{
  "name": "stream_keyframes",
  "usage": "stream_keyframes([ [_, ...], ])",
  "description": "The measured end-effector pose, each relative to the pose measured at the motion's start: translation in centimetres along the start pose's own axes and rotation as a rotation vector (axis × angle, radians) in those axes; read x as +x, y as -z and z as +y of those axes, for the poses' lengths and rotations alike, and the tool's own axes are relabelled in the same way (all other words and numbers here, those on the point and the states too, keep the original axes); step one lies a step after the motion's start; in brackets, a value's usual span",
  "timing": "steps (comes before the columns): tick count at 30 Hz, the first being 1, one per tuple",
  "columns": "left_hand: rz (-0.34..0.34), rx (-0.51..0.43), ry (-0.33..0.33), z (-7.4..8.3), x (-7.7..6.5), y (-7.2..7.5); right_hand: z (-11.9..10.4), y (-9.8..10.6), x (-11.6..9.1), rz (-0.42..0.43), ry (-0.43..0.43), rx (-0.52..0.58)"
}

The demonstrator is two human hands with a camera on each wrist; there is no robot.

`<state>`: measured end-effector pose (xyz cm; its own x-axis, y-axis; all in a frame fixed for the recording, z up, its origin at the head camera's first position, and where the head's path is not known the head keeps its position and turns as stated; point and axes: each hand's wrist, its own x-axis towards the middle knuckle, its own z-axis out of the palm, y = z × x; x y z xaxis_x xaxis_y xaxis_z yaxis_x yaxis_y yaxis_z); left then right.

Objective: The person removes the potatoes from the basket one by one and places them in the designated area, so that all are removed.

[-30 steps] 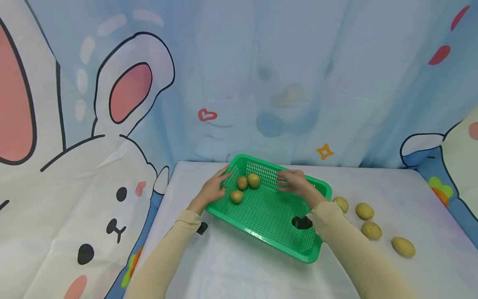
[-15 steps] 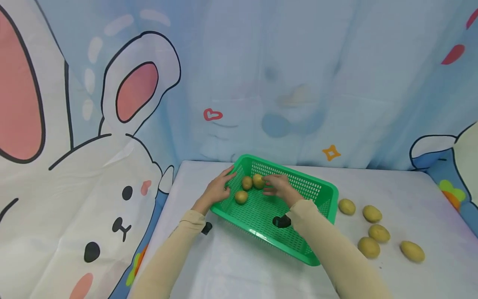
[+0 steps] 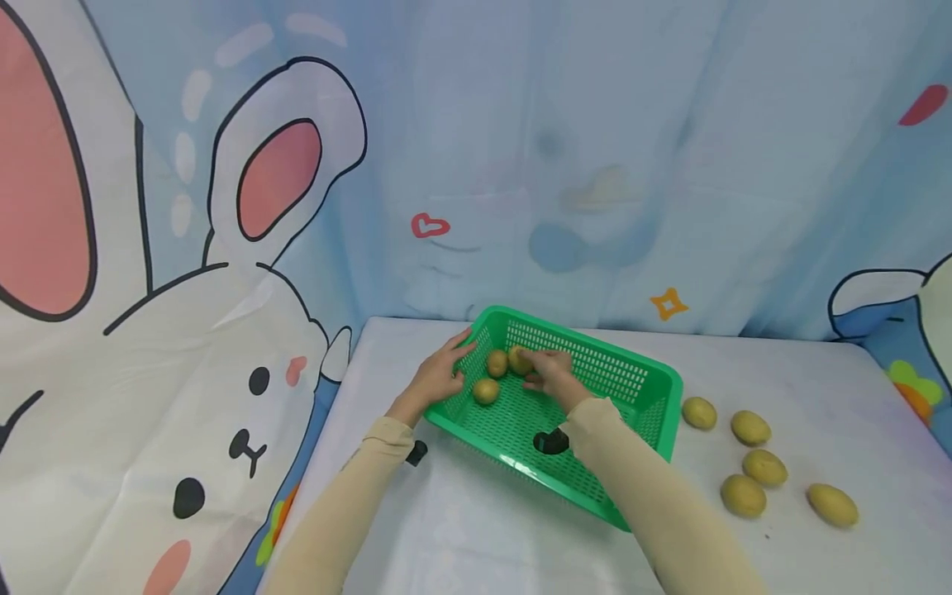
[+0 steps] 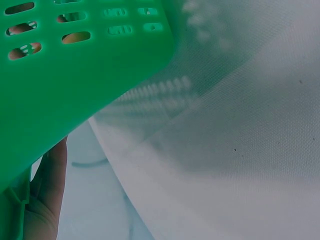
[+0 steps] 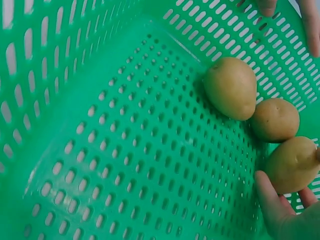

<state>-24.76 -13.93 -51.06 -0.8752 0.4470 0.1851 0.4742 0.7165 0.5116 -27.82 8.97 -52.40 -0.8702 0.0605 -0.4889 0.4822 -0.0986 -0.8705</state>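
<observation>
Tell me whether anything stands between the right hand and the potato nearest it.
Nothing visible does: the right hand has its fingers round that potato inside the green basket. The two other potatoes in there lie beyond it, not between.

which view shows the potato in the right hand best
Right wrist: the potato is close, large and mostly uncovered in the right hand. The head view shows it small, partly hidden by that hand; the left wrist view shows nothing I can identify as it.
</observation>
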Motion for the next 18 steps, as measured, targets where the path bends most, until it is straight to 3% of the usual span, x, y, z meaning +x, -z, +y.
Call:
stream_keyframes([
  [9, -0.004, 0.008, -0.013, 0.5, 0.1, -0.1, 0.1, 0.3, -0.1, 0.062, 0.011, -0.005],
  [18, -0.013, 0.022, 0.018, 0.2, 0.1, 0.1, -0.3, 2.1, -0.8, -0.075, -0.010, 0.013],
])
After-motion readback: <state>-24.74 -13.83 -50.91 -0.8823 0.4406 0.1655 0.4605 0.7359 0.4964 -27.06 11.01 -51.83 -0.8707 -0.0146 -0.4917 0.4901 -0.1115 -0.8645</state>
